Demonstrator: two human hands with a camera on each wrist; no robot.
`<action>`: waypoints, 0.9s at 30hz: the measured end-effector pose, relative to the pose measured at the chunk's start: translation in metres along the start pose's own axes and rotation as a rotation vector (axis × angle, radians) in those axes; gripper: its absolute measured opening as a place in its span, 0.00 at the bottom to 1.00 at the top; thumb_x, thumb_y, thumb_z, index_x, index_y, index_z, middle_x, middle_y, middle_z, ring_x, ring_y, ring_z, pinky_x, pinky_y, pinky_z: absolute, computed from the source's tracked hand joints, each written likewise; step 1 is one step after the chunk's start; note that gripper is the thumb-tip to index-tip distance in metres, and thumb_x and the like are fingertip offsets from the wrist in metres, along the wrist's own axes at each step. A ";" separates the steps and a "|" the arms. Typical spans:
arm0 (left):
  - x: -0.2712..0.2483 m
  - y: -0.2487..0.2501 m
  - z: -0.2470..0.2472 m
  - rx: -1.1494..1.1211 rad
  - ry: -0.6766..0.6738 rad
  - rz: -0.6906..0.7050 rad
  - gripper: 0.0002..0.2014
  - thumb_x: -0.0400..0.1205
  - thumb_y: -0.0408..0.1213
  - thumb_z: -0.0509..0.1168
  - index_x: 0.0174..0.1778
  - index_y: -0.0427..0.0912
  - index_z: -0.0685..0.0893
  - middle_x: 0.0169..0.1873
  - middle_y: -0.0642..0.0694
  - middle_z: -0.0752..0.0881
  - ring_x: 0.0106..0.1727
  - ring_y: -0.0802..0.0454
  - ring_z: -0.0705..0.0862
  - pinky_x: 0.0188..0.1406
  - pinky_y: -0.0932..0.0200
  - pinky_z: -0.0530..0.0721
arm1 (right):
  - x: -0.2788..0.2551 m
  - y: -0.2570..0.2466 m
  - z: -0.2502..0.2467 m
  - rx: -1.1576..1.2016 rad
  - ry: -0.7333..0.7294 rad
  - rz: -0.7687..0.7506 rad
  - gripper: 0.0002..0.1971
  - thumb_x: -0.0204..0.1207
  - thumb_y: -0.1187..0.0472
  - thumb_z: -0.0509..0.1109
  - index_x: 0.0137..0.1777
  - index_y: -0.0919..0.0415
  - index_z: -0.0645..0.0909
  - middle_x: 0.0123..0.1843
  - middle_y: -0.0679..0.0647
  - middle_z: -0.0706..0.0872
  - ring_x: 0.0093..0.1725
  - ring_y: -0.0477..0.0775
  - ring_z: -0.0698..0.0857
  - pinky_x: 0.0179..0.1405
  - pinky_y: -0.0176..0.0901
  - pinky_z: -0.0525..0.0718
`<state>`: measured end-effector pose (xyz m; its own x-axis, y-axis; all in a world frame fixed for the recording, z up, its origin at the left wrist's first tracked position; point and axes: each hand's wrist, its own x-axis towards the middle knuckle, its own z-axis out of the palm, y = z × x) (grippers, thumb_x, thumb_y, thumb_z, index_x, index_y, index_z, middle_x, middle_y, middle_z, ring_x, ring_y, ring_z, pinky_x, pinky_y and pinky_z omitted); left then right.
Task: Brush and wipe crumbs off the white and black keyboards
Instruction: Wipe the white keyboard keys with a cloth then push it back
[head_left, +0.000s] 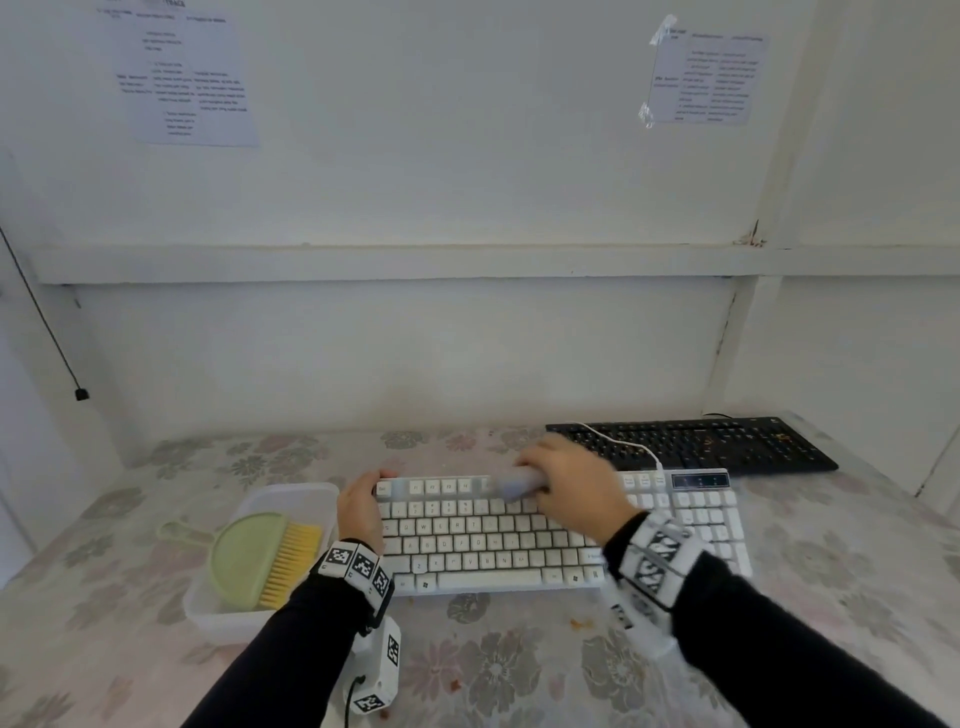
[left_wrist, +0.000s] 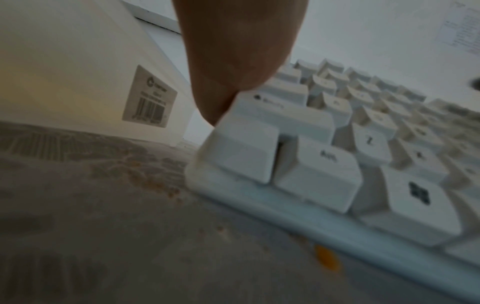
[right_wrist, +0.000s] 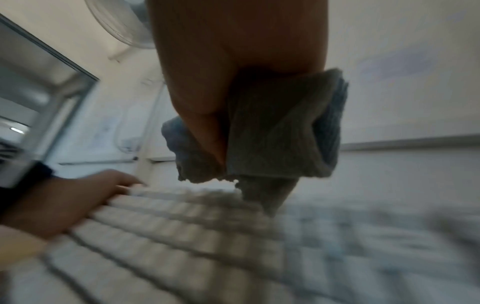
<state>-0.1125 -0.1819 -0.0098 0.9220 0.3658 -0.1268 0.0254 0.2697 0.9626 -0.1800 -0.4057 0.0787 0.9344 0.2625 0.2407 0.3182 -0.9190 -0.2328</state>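
The white keyboard (head_left: 519, 540) lies on the flowered tablecloth in front of me. My left hand (head_left: 361, 506) grips its left edge, fingers curled over the far corner; the left wrist view shows a finger (left_wrist: 233, 61) against the edge keys of the keyboard (left_wrist: 324, 164). My right hand (head_left: 566, 483) holds a bunched grey-blue cloth (head_left: 519, 486) against the upper key rows, blurred by motion. The right wrist view shows the cloth (right_wrist: 280, 133) folded in my fingers above the keys (right_wrist: 182, 236). The black keyboard (head_left: 696, 444) lies behind, to the right.
A green hand brush with yellow bristles (head_left: 260, 558) lies in a white plastic tub (head_left: 218, 618) just left of the white keyboard. Its white cable (head_left: 623, 447) crosses the black keyboard. Brown crumbs (left_wrist: 161, 185) are scattered on the cloth by the keyboard's near-left corner. The wall stands behind the table.
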 end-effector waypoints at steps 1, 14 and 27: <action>-0.001 0.001 0.000 0.005 -0.003 0.005 0.14 0.83 0.31 0.56 0.33 0.40 0.81 0.30 0.41 0.80 0.31 0.46 0.77 0.32 0.56 0.76 | 0.007 -0.022 0.011 0.021 -0.032 -0.057 0.11 0.76 0.57 0.67 0.59 0.51 0.80 0.56 0.46 0.79 0.55 0.46 0.78 0.56 0.37 0.78; 0.008 -0.004 -0.005 -0.066 -0.031 -0.069 0.14 0.83 0.34 0.56 0.32 0.39 0.80 0.26 0.41 0.79 0.25 0.47 0.79 0.24 0.61 0.78 | 0.019 -0.077 0.069 -0.124 -0.136 -0.218 0.13 0.78 0.68 0.62 0.59 0.57 0.81 0.55 0.56 0.78 0.53 0.60 0.81 0.37 0.46 0.71; 0.002 -0.002 -0.004 0.002 -0.016 0.022 0.13 0.81 0.33 0.56 0.33 0.40 0.82 0.30 0.40 0.80 0.31 0.42 0.78 0.34 0.54 0.77 | -0.030 0.034 0.026 -0.084 -0.109 0.053 0.08 0.77 0.54 0.66 0.53 0.50 0.82 0.47 0.40 0.70 0.45 0.43 0.73 0.38 0.32 0.69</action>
<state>-0.1122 -0.1787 -0.0133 0.9283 0.3577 -0.1017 0.0057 0.2597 0.9657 -0.1930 -0.4372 0.0393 0.9628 0.2394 0.1253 0.2579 -0.9525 -0.1618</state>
